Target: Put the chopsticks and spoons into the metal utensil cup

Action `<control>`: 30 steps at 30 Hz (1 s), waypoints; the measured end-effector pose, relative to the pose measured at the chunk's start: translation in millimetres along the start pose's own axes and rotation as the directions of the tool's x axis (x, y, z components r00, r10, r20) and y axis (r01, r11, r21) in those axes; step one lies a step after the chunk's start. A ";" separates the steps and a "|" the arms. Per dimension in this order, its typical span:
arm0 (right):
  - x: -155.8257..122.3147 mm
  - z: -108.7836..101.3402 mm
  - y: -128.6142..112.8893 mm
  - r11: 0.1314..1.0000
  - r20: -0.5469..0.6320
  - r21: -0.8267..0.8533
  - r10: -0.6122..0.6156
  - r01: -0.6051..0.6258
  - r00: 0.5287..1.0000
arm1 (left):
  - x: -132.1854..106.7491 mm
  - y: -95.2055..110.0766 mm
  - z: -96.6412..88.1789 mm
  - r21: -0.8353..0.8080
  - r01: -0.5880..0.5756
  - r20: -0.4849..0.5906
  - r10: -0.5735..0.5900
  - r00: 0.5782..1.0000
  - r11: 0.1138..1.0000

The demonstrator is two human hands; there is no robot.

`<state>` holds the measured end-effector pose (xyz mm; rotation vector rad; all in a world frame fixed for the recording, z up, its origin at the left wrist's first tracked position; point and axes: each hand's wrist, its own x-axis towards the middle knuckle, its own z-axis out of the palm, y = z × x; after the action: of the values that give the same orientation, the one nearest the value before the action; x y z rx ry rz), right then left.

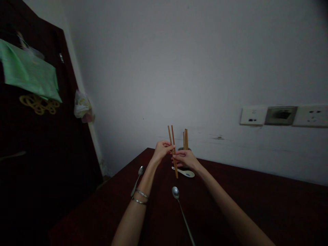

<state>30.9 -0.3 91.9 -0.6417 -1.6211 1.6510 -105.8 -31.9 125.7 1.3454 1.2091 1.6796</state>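
Note:
A pair of wooden chopsticks (176, 167) stands nearly upright above the table, spread slightly at the top and close together at the bottom. My left hand (163, 150) is closed on them at about mid-length, fingers pinching. Just below it, my right hand (185, 159) also pinches the chopsticks, coming from the right. A white spoon (186, 173) with a dark mark in its bowl lies on the table under my right hand. Behind that hand, several more chopsticks (185, 138) stand in a round holder (181, 149), mostly hidden.
A long-handled metal spoon (175, 193) lies in front, and another metal spoon (140, 171) lies left of my left forearm. The dark red table (159, 212) meets a wall with sockets (253, 116). A door (15, 136) with a green cloth (30, 73) is at left.

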 end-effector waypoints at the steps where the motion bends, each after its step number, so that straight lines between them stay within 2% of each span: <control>1: -1.1 1.0 -0.8 1.000 0.001 0.007 0.001 -0.001 1.000 | 0.2 -0.6 0.3 0.008 -0.006 -0.005 0.006 1.000 1.000; 10: -5.4 4.4 -4.9 0.999 -0.019 0.021 0.041 -0.041 0.999 | 4.7 -6.9 -0.9 0.129 -0.091 -0.059 0.099 0.993 0.987; 15: -2.5 3.7 -1.1 0.999 0.018 0.001 0.039 -0.039 0.999 | 8.0 -10.6 -1.9 0.186 -0.120 -0.053 0.132 0.990 0.975; 20: -3.0 2.2 -3.3 0.999 0.029 -0.035 -0.003 0.004 1.000 | 6.1 1.2 -10.3 0.166 -0.142 -0.078 0.157 0.985 0.976; 23: -8.1 -3.3 -5.7 0.987 0.034 -0.163 -0.010 0.015 0.999 | 4.0 16.2 -30.1 0.174 -0.151 -0.131 0.175 0.976 0.973; 26: -17.8 -14.0 -1.3 0.930 0.050 -0.366 0.029 -0.009 0.998 | 2.4 26.5 -63.0 0.311 -0.098 -0.173 0.157 0.972 0.945; 30: -40.0 -33.5 13.1 0.733 0.020 -0.680 0.019 -0.001 1.000 | -7.8 21.7 -119.3 0.556 0.058 -0.123 0.014 0.992 0.830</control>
<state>79.4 -9.7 70.7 -0.9863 -2.2595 1.0208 -218.0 -76.9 138.0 1.5644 1.8872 1.4577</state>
